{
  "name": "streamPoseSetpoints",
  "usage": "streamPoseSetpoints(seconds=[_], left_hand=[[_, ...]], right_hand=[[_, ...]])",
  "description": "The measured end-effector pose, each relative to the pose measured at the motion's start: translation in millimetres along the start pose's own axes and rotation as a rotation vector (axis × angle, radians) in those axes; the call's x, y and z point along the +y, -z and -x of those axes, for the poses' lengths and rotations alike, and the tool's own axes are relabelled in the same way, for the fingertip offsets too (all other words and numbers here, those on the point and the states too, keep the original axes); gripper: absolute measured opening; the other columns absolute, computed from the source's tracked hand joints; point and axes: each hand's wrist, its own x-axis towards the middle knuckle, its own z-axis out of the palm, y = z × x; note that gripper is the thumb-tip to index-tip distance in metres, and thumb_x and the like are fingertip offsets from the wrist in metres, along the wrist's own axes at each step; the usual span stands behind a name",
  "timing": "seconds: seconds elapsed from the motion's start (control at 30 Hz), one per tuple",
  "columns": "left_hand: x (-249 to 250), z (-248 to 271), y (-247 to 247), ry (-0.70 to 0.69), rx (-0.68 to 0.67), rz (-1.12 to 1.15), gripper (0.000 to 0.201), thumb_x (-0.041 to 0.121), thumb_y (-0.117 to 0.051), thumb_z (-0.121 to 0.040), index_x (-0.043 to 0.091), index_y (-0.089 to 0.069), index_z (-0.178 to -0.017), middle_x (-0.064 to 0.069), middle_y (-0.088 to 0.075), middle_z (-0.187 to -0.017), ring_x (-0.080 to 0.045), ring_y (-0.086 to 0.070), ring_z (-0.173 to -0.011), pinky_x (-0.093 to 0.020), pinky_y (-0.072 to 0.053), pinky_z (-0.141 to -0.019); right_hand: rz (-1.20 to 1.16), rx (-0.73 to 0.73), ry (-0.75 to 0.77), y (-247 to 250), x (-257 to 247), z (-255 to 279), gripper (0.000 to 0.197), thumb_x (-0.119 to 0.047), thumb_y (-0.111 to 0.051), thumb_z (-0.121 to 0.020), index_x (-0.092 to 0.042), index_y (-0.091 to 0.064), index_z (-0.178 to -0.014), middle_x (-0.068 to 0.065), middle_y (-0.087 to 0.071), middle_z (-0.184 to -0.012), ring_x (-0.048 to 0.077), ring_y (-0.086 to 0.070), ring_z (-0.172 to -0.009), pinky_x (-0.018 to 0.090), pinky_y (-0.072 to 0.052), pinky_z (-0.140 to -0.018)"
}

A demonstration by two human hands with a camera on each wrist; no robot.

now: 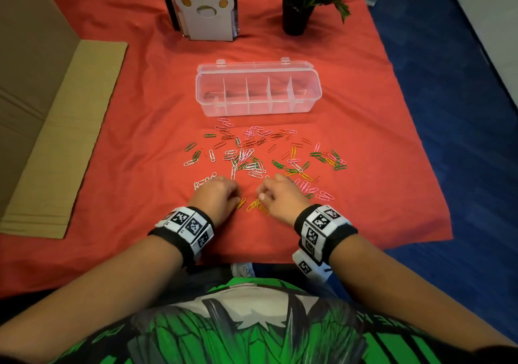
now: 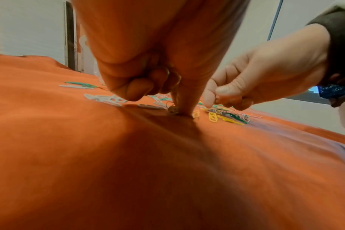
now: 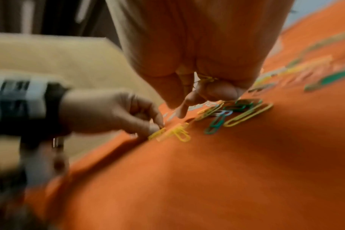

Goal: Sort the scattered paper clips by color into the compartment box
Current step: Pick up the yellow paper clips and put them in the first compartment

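Note:
Several pink, white, green, yellow and red paper clips point(image 1: 252, 153) lie scattered on the red cloth in front of the clear compartment box point(image 1: 314, 94), whose sections look empty. Both hands sit at the near edge of the scatter, close together. My left hand point(image 1: 237, 197) has its fingers curled, and thumb and forefinger pinch a yellow paper clip point(image 3: 158, 133) against the cloth. My right hand point(image 1: 262, 195) keeps a few yellow clips point(image 3: 205, 79) tucked in its curled fingers, with the forefinger pointing down at the cloth. More yellow clips point(image 1: 253, 205) lie between the two hands.
A paw-shaped book holder point(image 1: 206, 7) and a potted plant point(image 1: 300, 5) stand at the back of the cloth. Flattened cardboard point(image 1: 64, 139) lies along the left. The cloth's right edge meets blue floor point(image 1: 462, 139).

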Motion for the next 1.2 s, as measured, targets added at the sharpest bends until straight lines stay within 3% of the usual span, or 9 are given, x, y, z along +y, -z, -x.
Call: streamPoseSetpoints(seconds=[0.3,0.37,0.5,0.63,0.77,0.87,0.93,1.07,1.2], left_hand=[[-0.2,-7.9,4.7,0.192,-0.01,0.454,0.008,0.02,-0.056,-0.088,0.022,-0.052,-0.08,-0.001,-0.055,-0.08,-0.019,-0.05,-0.077,-0.029,-0.037,-0.076],[0.9,-9.2,7.9,0.288,-0.04,0.658,0.013,0.02,-0.052,-0.091,0.024,-0.052,-0.079,0.002,-0.053,-0.074,-0.014,-0.046,-0.071,-0.029,-0.037,-0.074],[10.5,-9.5,15.1,0.49,-0.136,1.11,0.027,0.008,-0.036,-0.094,0.019,-0.053,-0.077,-0.001,-0.045,-0.064,-0.006,-0.047,-0.046,-0.016,-0.038,-0.044],[18.0,-7.5,22.2,0.675,-0.264,1.43,0.026,0.017,-0.038,-0.09,0.016,-0.051,-0.068,0.003,-0.051,-0.053,-0.007,-0.049,-0.039,-0.015,-0.044,-0.042],[24.0,-7.3,13.5,0.592,-0.218,1.189,0.024,0.016,-0.044,-0.093,0.018,-0.055,-0.072,0.004,-0.045,-0.053,-0.007,-0.045,-0.038,-0.017,-0.042,-0.042],[19.8,-8.0,5.1,0.377,-0.166,0.686,0.023,0.021,-0.048,-0.093,0.017,-0.059,-0.073,0.006,-0.05,-0.053,-0.014,-0.047,-0.044,-0.025,-0.043,-0.056],[20.2,-7.2,3.1,0.284,-0.172,0.485,0.021,0.015,-0.045,-0.093,0.017,-0.061,-0.08,0.008,-0.052,-0.059,-0.017,-0.049,-0.055,-0.026,-0.043,-0.066],[23.9,-6.1,2.0,0.31,-0.202,0.546,0.028,0.003,-0.036,-0.093,0.019,-0.055,-0.079,0.002,-0.054,-0.065,-0.014,-0.051,-0.057,-0.018,-0.042,-0.054],[20.8,-6.4,7.0,0.219,-0.082,0.185,0.02,0.025,-0.048,-0.092,0.011,-0.062,-0.088,-0.011,-0.068,-0.087,-0.028,-0.06,-0.085,-0.028,-0.043,-0.072]], right_hand=[[0.378,0.026,0.253,-18.3,-3.5,6.6,0.018,-0.012,-0.055,-0.085,-0.008,-0.051,-0.102,0.014,-0.048,-0.105,0.033,-0.047,-0.101,0.043,-0.042,-0.086],[0.223,0.004,0.202,-14.0,-4.3,3.7,0.012,-0.009,-0.053,-0.087,-0.006,-0.054,-0.099,0.015,-0.052,-0.104,0.031,-0.05,-0.099,0.038,-0.042,-0.086],[-0.268,0.025,-0.069,8.8,5.0,-2.8,0.015,-0.008,-0.054,-0.088,-0.02,-0.052,-0.078,0.007,-0.057,-0.081,0.019,-0.05,-0.076,0.027,-0.035,-0.065],[-0.859,0.05,-0.255,30.7,17.2,1.4,0.024,0.001,-0.053,-0.088,-0.02,-0.055,-0.075,0.004,-0.053,-0.063,0.006,-0.041,-0.047,0.017,-0.029,-0.043],[-1.252,0.013,-0.344,46.1,22.7,6.6,0.024,-0.003,-0.041,-0.089,-0.013,-0.057,-0.075,0.001,-0.046,-0.064,0.008,-0.039,-0.05,0.018,-0.03,-0.045],[-1.468,0.045,-0.392,47.5,23.6,7.4,0.019,-0.005,-0.041,-0.09,-0.01,-0.052,-0.075,0.005,-0.046,-0.069,0.015,-0.048,-0.058,0.019,-0.045,-0.045],[-1.398,0.093,-0.384,43.9,24.5,4.6,0.021,0.005,-0.04,-0.09,-0.008,-0.053,-0.081,0.006,-0.047,-0.07,0.016,-0.049,-0.06,0.018,-0.047,-0.047],[-0.728,0.134,-0.341,34.8,26.1,-5.5,0.026,0.0,-0.045,-0.089,-0.018,-0.054,-0.073,0.003,-0.05,-0.068,0.014,-0.047,-0.058,0.021,-0.041,-0.053],[0.028,0.191,-0.121,24.5,27.3,-12.5,0.008,-0.009,-0.054,-0.082,-0.011,-0.062,-0.083,0.012,-0.054,-0.094,0.025,-0.053,-0.086,0.027,-0.041,-0.077]])
